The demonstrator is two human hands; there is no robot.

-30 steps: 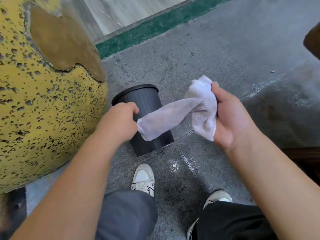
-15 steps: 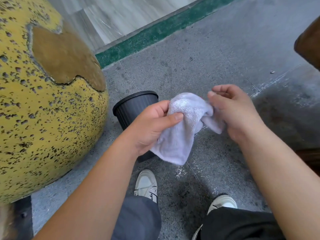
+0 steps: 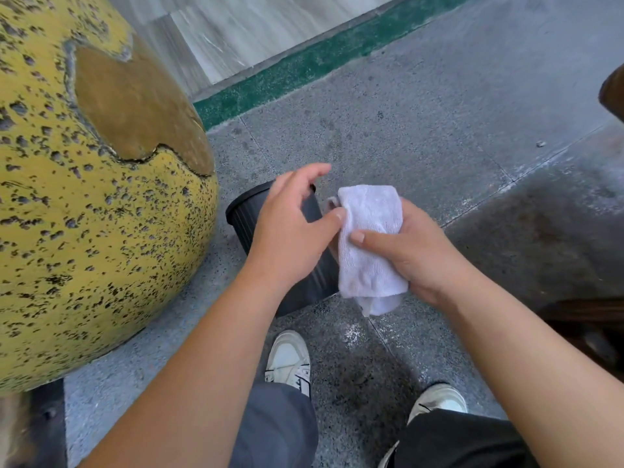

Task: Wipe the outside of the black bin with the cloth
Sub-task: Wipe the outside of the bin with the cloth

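Grey stone floor (image 3: 422,106) — right hand (image 3: 410,253) grips the white cloth (image 3: 369,241), left hand (image 3: 293,228) spread, seemingly touching the black bin (image 3: 246,219).

The black bin (image 3: 243,221) looked like matt ribbed plastic, the white cloth (image 3: 369,244) soft looped terry, the floor (image 3: 422,123) rough speckled grey stone, and the yellow sphere (image 3: 84,231) pitted, flaking paint over brown.

The black bin (image 3: 246,221), ribbed down its side with a rolled rim, stands on the floor just left of the frame's middle, largely hidden. The cloth (image 3: 369,244), white and towelling, folded into a long pad, lies at centre right beside the bin's wall, its lower end hanging loose.
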